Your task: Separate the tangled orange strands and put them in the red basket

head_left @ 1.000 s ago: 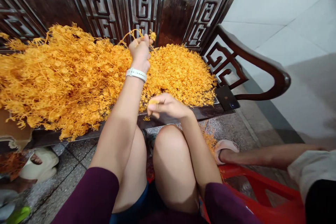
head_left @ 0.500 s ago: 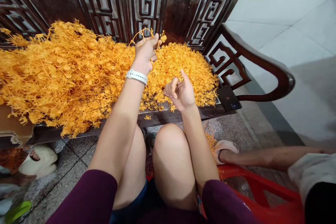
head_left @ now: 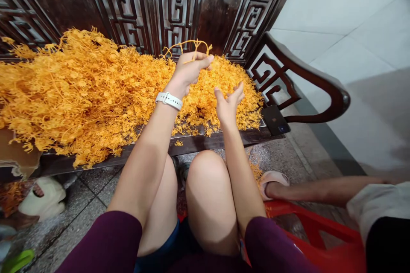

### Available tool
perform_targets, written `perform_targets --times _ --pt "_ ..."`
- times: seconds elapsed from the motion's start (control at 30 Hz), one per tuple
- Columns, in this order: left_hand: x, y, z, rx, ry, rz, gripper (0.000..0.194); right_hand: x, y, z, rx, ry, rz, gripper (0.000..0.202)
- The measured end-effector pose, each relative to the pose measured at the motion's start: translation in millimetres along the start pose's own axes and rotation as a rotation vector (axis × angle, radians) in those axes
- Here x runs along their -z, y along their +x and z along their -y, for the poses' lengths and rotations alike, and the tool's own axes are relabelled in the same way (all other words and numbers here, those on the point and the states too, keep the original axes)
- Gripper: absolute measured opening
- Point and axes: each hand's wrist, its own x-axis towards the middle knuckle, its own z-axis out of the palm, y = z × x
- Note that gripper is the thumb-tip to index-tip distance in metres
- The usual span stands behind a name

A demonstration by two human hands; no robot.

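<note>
My left hand [head_left: 190, 70], with a white watch strap at the wrist, is closed on a thin branched orange plastic stem [head_left: 187, 43]. The stem arches above the fingers, its side twigs hanging down. My right hand [head_left: 229, 100] is apart from it, lower and to the right, fingers spread and nothing seen in them. Behind and below both hands lies a heap of small orange plastic pieces [head_left: 245, 94]. To the left rises a larger tangled pile of orange sprigs [head_left: 86, 85].
The dark carved wooden bench [head_left: 153, 151] bears the heaps; its curved armrest [head_left: 320, 81] stands at right. A black phone [head_left: 276, 120] lies on its right end. Torn cardboard [head_left: 16, 153] is at left. Another person's leg [head_left: 314, 190] and a red plastic stool [head_left: 320, 230] are at lower right.
My left hand has moved slightly right and down, still holding the stem. My right hand has opened its curled fingers and shifted a little right and up.
</note>
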Motion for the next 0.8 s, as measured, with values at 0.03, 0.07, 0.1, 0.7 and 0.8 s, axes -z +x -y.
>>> perform_targets --times 0.03,0.07,0.1,0.7,0.8 --pt "-1.7 -3 -2 0.0 0.017 0.025 0.022 2 0 3 0.051 -0.012 -0.02 0.06" --pt "-3.2 -6 -3 0.006 0.025 0.049 0.022 3 -2 8 0.076 0.02 -0.011 0.056" --pt "-4.5 -9 -4 0.016 0.027 0.075 0.022 5 -4 14 0.079 0.078 0.016 0.053" --pt "14.5 27 24 -0.082 0.006 -0.187 0.023 50 -60 106 0.245 0.33 1.26 0.021" --pt "23.7 28 22 -0.014 -0.13 -0.074 0.026 46 -50 99 0.056 0.459 0.879 0.037"
